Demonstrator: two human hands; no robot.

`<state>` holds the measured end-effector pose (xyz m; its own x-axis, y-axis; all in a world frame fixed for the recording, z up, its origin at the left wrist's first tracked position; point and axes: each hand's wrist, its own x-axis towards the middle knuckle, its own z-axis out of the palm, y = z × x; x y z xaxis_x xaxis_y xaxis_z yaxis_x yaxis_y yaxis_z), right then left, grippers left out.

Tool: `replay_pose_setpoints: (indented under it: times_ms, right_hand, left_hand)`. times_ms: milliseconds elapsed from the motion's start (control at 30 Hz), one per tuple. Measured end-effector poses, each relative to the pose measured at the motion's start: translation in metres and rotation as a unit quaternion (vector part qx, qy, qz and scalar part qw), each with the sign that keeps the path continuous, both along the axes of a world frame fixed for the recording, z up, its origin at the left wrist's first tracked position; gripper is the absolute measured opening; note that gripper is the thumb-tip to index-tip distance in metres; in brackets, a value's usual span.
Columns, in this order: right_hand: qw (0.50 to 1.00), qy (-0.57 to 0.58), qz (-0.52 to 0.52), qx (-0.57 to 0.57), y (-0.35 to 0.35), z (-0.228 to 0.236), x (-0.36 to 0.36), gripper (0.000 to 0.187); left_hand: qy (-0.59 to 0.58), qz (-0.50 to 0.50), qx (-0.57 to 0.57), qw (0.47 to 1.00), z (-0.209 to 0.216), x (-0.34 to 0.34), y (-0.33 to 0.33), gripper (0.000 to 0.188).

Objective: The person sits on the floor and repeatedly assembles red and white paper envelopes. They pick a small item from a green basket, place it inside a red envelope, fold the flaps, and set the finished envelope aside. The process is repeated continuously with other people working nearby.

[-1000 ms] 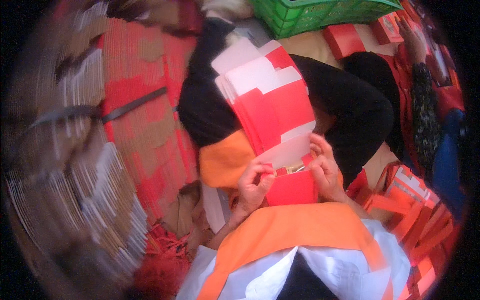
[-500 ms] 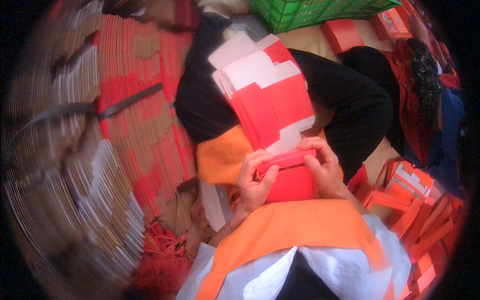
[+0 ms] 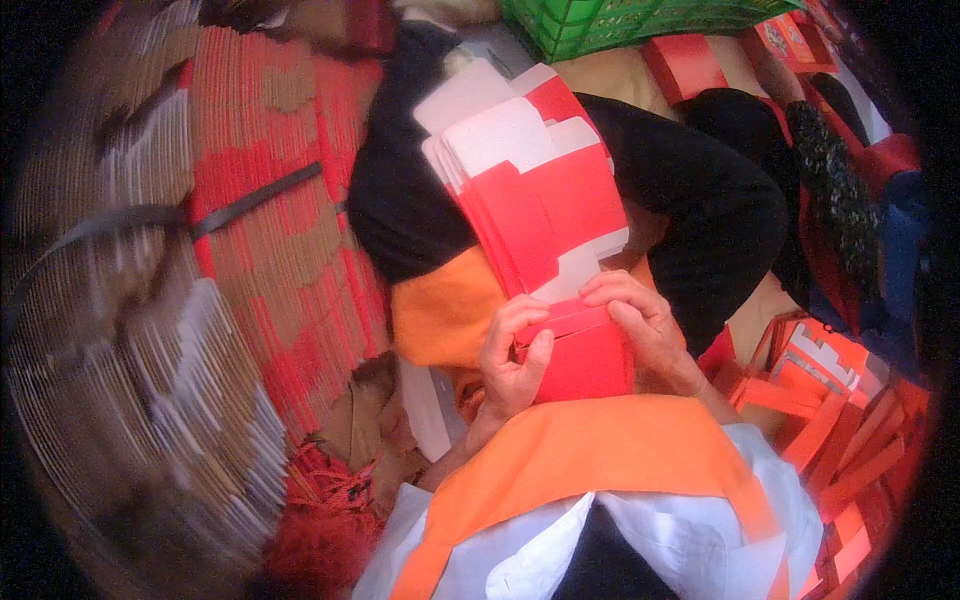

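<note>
Close to my body, a small red cardboard box (image 3: pixel 585 365) is held between both hands, its flap edge running across the top. My left hand (image 3: pixel 515 355) grips its left side, thumb on the front and fingers curled over the edge. On the right, my right hand (image 3: pixel 645 325) closes on the upper corner, fingertips at the flap. Just beyond lies a fanned stack of flat red-and-white carton blanks (image 3: pixel 560 205), resting across my lap on the orange apron (image 3: pixel 450 310). Whether the flap is fully tucked in I cannot tell.
Tall stacks of flattened cardboard (image 3: pixel 260 130) bound with a dark strap (image 3: pixel 255 200) fill the left. A green plastic crate (image 3: pixel 640 25) stands at the far side. Red boxes (image 3: pixel 840 430) pile up at right, near another person's dark patterned sleeve (image 3: pixel 835 190). Red cords (image 3: pixel 330 480) lie lower left.
The fingers of my right hand have shifted slightly along the box's top flap, which now looks more folded down. At far right, the other person's arm has moved toward the red boxes.
</note>
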<state>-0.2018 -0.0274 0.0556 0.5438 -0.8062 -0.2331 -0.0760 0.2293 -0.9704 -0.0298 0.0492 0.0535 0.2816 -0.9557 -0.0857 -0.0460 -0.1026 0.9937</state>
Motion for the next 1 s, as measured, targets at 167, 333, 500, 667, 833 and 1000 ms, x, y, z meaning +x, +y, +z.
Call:
replay_pose_setpoints:
  times_ms: [167,333,500,667,833,1000]
  right_hand:
    - [0.999,-0.002,0.033,-0.005,-0.005,0.002,-0.002,0.02]
    - [0.997,0.033,0.053,-0.036,-0.004,-0.001,-0.007,0.02]
    - [0.986,0.055,0.1,-0.124,-0.003,0.001,-0.016,0.021]
    - [0.973,0.066,0.171,-0.136,-0.008,0.0,-0.027,0.022]
    - [0.959,0.118,0.232,-0.114,-0.036,0.024,-0.025,0.026]
    - [0.98,0.095,0.099,-0.146,-0.088,0.032,-0.038,0.025]
  left_hand:
    - [-0.019,0.003,-0.011,1.0,0.002,-0.001,0.0,0.016]
    - [-0.044,0.008,-0.054,0.998,-0.002,-0.003,0.003,0.011]
    - [-0.051,0.001,-0.021,0.998,0.003,-0.005,0.006,0.008]
    - [-0.061,-0.008,-0.021,0.998,-0.002,-0.005,0.01,0.005]
    - [0.007,-0.003,-0.007,1.0,-0.008,-0.003,-0.003,0.008]
    - [-0.027,0.052,-0.067,0.996,-0.006,0.007,-0.053,0.019]
